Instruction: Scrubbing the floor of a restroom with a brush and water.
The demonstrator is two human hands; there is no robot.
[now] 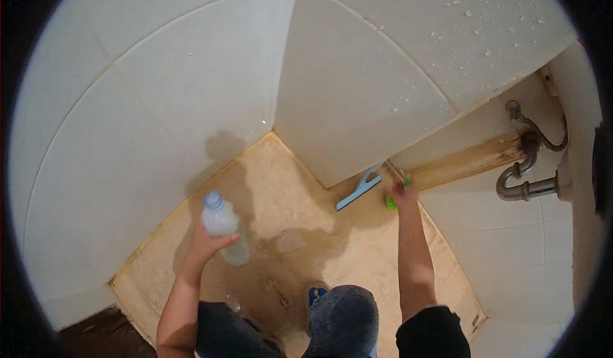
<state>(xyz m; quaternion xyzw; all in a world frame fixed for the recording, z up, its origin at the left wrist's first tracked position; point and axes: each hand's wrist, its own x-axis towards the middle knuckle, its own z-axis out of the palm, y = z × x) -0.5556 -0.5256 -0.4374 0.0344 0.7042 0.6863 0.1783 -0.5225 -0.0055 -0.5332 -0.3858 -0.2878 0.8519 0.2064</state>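
My left hand (215,243) is closed around an uncapped clear plastic bottle (224,221) with cloudy contents, held above the tan floor. At the right, my right hand (404,195) reaches low by the wall opening, with bright green bristles (391,202) just beside it and a green piece above its fingers. These look like parts of a brush, mostly hidden by the hand; whether the fingers grip it is hard to tell. Left of that hand, a light blue squeegee (360,192) leans with its blade towards the floor and its upper end near the wall edge.
White tiled walls (210,85) meet in a corner ahead, with water drops on the right one. A metal drain trap (515,185) and a hose are at the right. A stained ledge (469,161) runs below the wall. My knees and a blue sandal (316,295) are at the bottom.
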